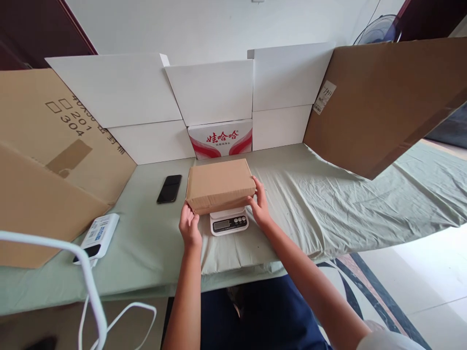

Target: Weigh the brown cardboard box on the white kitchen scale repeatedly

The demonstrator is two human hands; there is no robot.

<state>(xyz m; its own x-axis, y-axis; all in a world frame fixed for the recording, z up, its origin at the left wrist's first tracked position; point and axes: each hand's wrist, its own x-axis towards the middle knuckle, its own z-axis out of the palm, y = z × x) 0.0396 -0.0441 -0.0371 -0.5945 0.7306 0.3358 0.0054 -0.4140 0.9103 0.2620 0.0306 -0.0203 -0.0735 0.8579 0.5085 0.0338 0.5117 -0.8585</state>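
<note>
A closed brown cardboard box (221, 180) is over a small white kitchen scale (229, 223), hiding the scale's platform. Whether the box rests fully on the platform I cannot tell. My left hand (190, 227) grips the box's near left corner, fingers curled at its lower edge. At the right end, my right hand (260, 204) holds the box with the thumb on the front face and the fingers along the side. The scale's dark display and its buttons face me below the box; no reading can be made out.
Left of the box lies a black phone (170, 188). A white power bank (98, 238) with a cable sits farther left. White boxes (215, 92), a printed red-and-white carton (221, 140) and large brown cardboard panels (383, 107) surround the green cloth (292, 209). A white curved tube (87, 277) crosses the lower left.
</note>
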